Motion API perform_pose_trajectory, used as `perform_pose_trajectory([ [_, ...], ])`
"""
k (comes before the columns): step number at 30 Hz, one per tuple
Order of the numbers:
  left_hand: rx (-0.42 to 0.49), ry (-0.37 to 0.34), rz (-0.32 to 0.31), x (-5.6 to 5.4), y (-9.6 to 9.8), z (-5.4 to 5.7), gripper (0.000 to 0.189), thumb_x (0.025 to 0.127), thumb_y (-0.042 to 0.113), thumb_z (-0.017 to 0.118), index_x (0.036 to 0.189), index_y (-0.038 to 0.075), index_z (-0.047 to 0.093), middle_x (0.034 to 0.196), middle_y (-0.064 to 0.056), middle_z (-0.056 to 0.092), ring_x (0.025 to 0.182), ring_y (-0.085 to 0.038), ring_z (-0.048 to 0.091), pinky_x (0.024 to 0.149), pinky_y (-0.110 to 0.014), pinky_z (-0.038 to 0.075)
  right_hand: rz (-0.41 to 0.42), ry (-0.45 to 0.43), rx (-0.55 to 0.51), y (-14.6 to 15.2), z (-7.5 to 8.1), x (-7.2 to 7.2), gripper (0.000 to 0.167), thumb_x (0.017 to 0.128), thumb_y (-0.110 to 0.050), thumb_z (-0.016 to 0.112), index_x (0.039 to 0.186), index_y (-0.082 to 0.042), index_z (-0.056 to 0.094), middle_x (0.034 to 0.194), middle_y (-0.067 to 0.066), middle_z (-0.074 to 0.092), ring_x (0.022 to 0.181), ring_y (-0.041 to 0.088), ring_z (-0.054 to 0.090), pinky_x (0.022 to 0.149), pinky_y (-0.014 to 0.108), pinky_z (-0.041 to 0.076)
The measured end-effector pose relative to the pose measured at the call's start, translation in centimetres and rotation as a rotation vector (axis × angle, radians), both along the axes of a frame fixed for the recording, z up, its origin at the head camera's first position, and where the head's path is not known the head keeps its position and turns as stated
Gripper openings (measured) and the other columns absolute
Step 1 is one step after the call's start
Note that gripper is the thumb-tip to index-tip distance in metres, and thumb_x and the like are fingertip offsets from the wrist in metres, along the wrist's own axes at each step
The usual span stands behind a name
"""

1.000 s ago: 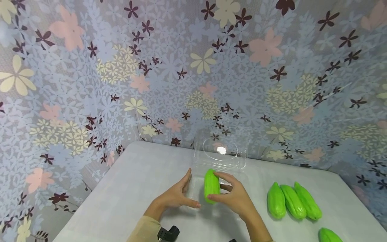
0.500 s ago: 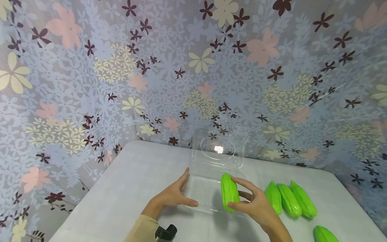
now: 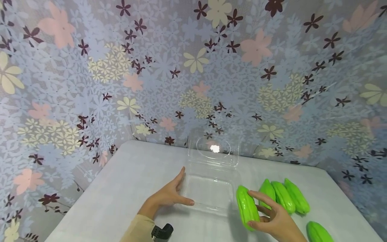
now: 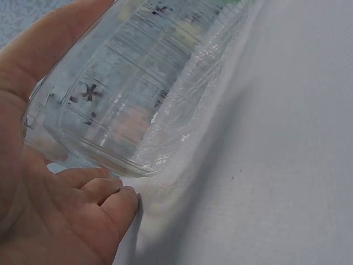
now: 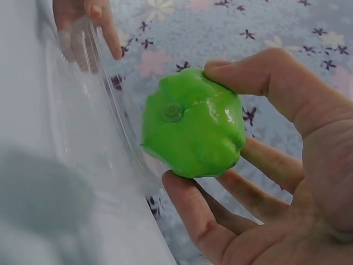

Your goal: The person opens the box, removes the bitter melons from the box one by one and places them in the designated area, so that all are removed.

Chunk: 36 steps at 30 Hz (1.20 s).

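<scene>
In the head view my right hand [image 3: 276, 216] pinches a glossy green ridged fruit [image 3: 246, 206] between thumb and fingers, just right of a clear plastic container [image 3: 208, 207]. The right wrist view shows the lobed end of that fruit [image 5: 193, 127], with a small round scar on it. My left hand [image 3: 166, 195] lies around the container's left side, thumb along the near edge and fingers stretched along the left wall. Close up in the left wrist view, the container [image 4: 121, 105] sits between thumb and fingers. Its hinged lid [image 3: 213, 156] stands raised at the back.
Several more green fruits [image 3: 282, 196] lie side by side at the right, partly behind the held one. A single green fruit [image 3: 318, 232] lies nearer the front. The table has a white cloth [image 3: 121, 188]; a floral-papered wall [image 3: 169, 84] rises behind it.
My right hand has carried the green fruit from over the container to the right and nearer to me. The left hand stays at the container's side. The head view has shifted slightly.
</scene>
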<state>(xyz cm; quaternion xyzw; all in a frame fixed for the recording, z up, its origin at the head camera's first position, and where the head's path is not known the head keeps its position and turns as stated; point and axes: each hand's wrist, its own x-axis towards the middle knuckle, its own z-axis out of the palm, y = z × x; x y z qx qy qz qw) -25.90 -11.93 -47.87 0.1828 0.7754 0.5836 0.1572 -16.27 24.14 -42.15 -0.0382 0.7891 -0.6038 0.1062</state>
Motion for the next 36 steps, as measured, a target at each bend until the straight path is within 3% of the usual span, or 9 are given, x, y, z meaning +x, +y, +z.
perform_pose_trajectory([
  [7,0.025,-0.012,0.002,-0.1,-0.1,0.0,0.135,0.071,0.019,0.094,0.163,0.018,-0.004,0.167,-0.017,0.000,0.150,-0.038,0.012,0.121,-0.048,0.017,0.039,0.037,-0.038,3.2,-1.4,0.9,0.080,0.086,-0.003,0.078,0.155,-0.005,0.037,0.137,-0.026,0.045,0.133,0.059,0.035,0.088,0.041,0.058],
  [11,0.038,-0.019,0.000,-0.2,-0.1,0.0,0.135,0.071,0.019,0.094,0.163,0.020,-0.005,0.167,-0.017,0.000,0.150,-0.039,0.013,0.121,-0.048,0.018,0.061,0.055,-0.021,5.2,-2.5,1.3,0.079,0.088,-0.002,0.075,0.156,-0.004,0.035,0.132,-0.033,0.045,0.133,0.064,0.032,0.093,0.050,0.055],
  [16,0.038,-0.029,0.000,-0.1,-0.1,0.1,0.135,0.071,0.019,0.094,0.163,0.021,-0.005,0.167,-0.016,0.000,0.150,-0.039,0.013,0.121,-0.049,0.017,0.196,0.015,-0.076,8.4,-4.2,1.0,0.073,0.096,-0.003,0.065,0.159,-0.009,0.029,0.136,-0.036,0.043,0.132,0.071,0.021,0.097,0.057,0.051],
  [19,0.036,-0.031,0.000,-0.1,-0.1,0.1,0.135,0.071,0.019,0.094,0.163,0.020,-0.005,0.167,-0.016,0.000,0.150,-0.039,0.012,0.121,-0.049,0.017,0.257,-0.034,-0.094,10.6,-5.1,0.7,0.064,0.102,-0.010,0.058,0.160,-0.017,0.032,0.137,-0.037,0.042,0.132,0.068,0.026,0.098,0.057,0.050],
  [22,0.031,-0.028,0.002,-0.1,-0.1,0.0,0.135,0.071,0.020,0.094,0.163,0.020,-0.005,0.167,-0.016,0.000,0.151,-0.038,0.012,0.121,-0.049,0.018,0.307,-0.033,-0.046,12.5,-5.9,0.3,0.057,0.104,-0.015,0.055,0.158,-0.024,0.037,0.137,-0.036,0.040,0.139,0.041,0.039,0.098,0.054,0.050],
  [26,0.024,-0.021,0.001,-0.1,-0.1,0.0,0.135,0.072,0.020,0.094,0.163,0.018,-0.005,0.167,-0.015,0.000,0.151,-0.037,0.011,0.121,-0.048,0.017,0.429,0.172,0.052,14.5,-7.1,0.0,0.056,0.105,-0.013,0.052,0.158,-0.017,0.036,0.147,-0.029,0.037,0.135,-0.007,0.033,0.093,0.037,0.054],
  [29,0.020,-0.022,-0.003,-0.1,-0.3,0.0,0.135,0.072,0.021,0.094,0.163,0.018,-0.006,0.167,-0.015,-0.001,0.151,-0.037,0.011,0.121,-0.049,0.017,0.476,0.215,0.056,15.8,-7.6,-0.1,0.054,0.106,-0.012,0.049,0.157,-0.023,0.037,0.148,-0.029,0.036,0.130,-0.017,0.028,0.090,0.028,0.053],
  [32,0.020,-0.023,-0.004,-0.2,-0.4,0.0,0.135,0.072,0.021,0.094,0.163,0.017,-0.006,0.167,-0.015,-0.001,0.151,-0.038,0.010,0.121,-0.049,0.017,0.480,0.097,0.049,16.9,-7.6,-0.3,0.053,0.107,-0.013,0.047,0.150,-0.043,0.040,0.142,-0.036,0.036,0.125,-0.021,0.029,0.096,0.050,0.053],
  [36,0.023,-0.021,-0.004,-0.2,-0.4,0.0,0.135,0.072,0.022,0.094,0.163,0.017,-0.006,0.167,-0.016,-0.001,0.151,-0.038,0.010,0.121,-0.049,0.017,0.472,-0.001,0.105,17.5,-7.4,-0.7,0.057,0.107,-0.012,0.047,0.137,-0.060,0.039,0.133,-0.043,0.034,0.116,-0.026,0.029,0.088,0.084,0.034],
])
